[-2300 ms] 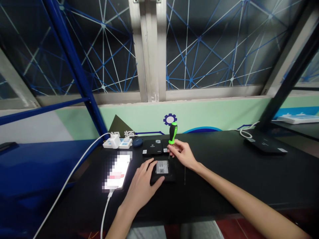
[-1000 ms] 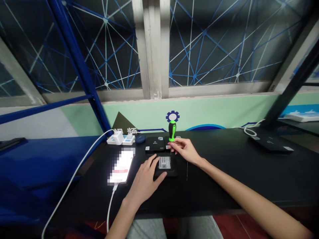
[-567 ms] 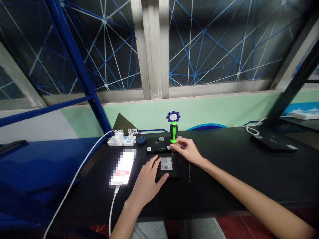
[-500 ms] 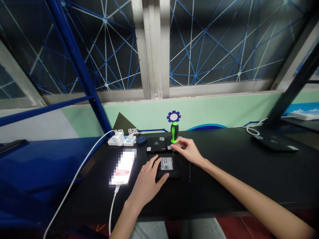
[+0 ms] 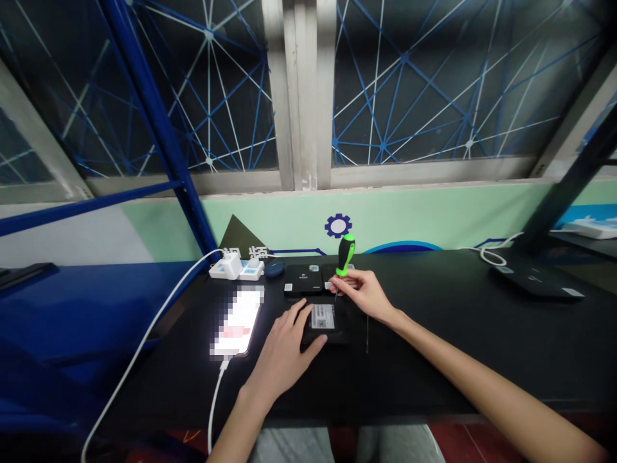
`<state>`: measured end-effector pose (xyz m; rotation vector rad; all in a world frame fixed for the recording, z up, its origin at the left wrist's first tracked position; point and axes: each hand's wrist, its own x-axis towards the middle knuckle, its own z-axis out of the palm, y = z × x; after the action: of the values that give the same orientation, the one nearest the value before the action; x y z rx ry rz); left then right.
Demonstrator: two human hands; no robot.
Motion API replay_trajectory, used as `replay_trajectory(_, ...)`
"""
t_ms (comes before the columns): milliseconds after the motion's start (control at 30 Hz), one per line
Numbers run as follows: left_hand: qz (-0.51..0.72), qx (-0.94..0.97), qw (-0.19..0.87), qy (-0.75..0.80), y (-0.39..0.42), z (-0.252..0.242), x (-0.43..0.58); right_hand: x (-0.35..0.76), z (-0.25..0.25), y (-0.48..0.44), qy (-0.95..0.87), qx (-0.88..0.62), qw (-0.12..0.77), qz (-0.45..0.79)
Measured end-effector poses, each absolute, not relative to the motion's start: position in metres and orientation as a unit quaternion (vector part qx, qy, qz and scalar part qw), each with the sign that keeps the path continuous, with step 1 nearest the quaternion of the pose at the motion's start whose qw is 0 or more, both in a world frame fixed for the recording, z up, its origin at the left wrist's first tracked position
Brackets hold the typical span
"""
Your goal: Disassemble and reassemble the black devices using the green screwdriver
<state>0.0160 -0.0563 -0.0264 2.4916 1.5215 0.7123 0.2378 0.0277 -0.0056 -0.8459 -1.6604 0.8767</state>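
Your left hand (image 5: 284, 357), fingers spread, is pressing the small black box (image 5: 322, 319) down; your right hand (image 5: 364, 294) is pinching the screwdriver (image 5: 344, 256), seemingly tilted, so hold it upright.

A black table (image 5: 482, 334) fills the lower half of the frame. Behind it runs a pale green wall (image 5: 434, 222) with a blue gear emblem (image 5: 338, 226) at centre. Above it, dark windows (image 5: 424, 90) carry a web of blue and white lines, split by a grey-white frame post (image 5: 299, 96). A blue steel upright (image 5: 154, 128) slants across the upper left, and a black post (image 5: 569, 186) leans at the right. A strip of reddish floor (image 5: 463, 444) shows along the bottom edge.
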Motion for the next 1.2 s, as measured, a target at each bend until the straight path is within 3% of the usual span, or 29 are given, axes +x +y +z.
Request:
replay_trajectory(367, 0.239, 0.825, 0.076, 0.506, -0.0565, -0.0264, 0.016, 0.2406, -0.0034, 0.0256, -0.704, -0.326, 0.505, 0.378)
replay_trajectory(1000, 0.236, 0.828, 0.081, 0.502, -0.0563, -0.0234, 0.0159, 0.2393, -0.0034, 0.0291, -0.698, -0.366, 0.54, 0.295)
replay_trajectory(1200, 0.233, 0.828, 0.081, 0.504, -0.0559, -0.0237, 0.0158, 0.2403, -0.0026, 0.0279, -0.711, -0.343, 0.518, 0.329)
